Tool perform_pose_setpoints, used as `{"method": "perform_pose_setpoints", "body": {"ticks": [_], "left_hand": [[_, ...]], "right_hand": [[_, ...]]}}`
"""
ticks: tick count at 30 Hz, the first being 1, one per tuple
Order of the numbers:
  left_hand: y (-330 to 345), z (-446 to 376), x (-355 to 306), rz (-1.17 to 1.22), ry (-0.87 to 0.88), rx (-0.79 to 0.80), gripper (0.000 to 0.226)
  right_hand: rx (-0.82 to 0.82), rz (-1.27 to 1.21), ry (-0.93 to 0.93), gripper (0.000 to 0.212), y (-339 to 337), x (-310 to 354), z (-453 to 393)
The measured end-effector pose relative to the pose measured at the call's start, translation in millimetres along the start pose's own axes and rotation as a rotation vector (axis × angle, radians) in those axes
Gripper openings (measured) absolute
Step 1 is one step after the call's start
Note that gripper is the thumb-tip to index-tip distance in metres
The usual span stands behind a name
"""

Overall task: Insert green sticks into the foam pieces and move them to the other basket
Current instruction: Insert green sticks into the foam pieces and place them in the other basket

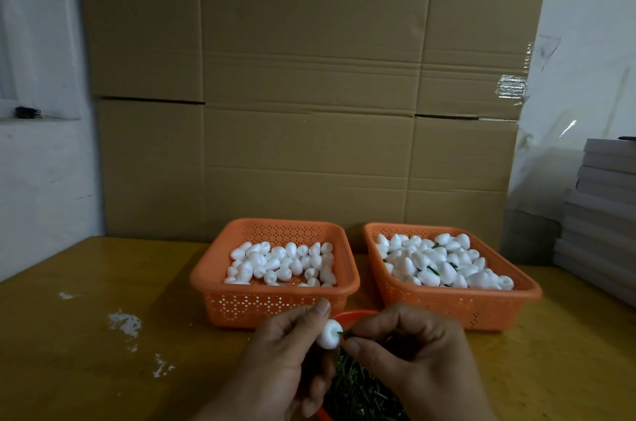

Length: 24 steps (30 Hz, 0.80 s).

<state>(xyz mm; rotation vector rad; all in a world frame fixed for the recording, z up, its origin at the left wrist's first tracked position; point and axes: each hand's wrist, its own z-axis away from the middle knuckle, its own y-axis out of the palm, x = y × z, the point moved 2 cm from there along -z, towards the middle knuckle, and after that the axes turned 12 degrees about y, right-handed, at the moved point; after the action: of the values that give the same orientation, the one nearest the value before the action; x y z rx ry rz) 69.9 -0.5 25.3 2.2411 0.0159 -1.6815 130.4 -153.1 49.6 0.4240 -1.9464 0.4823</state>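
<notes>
The left hand [282, 348] grips a foam piece [329, 334], its dimpled end facing right toward a roughly level green stick [344, 334] pinched by the right hand [413, 351].

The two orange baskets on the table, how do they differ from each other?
The left basket holds plain white foam pieces with bare floor showing at its front; the right basket is piled fuller. In the right basket, green sticks poke out between pieces; none show in the left. Both are orange, perforated and rectangular.
</notes>
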Motion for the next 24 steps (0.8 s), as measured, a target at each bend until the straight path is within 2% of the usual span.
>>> {"method": "perform_pose_setpoints", "body": {"ticks": [5,8,14,24], "left_hand": [[-0.2,0.6,0.9,-0.024,0.019,0.024,0.038],[-2.1,-0.6,2.8,-0.05,0.034,0.017,0.044],[-4.0,-1.2,4.2,-0.102,0.072,0.013,0.042],[1.4,1.6,-3.5,-0.09,0.113,-0.032,0.035]], "right_hand": [[-0.026,0.1,-0.02,0.018,-1.4,-4.4,2.7],[-0.055,0.212,-0.054,0.024,-1.6,-6.1,5.1],[-0.1,0.328,-0.202,0.013,1.3,-4.3,7.2],[-0.04,0.398,-0.258,0.012,1.4,-9.0,3.2]]}}
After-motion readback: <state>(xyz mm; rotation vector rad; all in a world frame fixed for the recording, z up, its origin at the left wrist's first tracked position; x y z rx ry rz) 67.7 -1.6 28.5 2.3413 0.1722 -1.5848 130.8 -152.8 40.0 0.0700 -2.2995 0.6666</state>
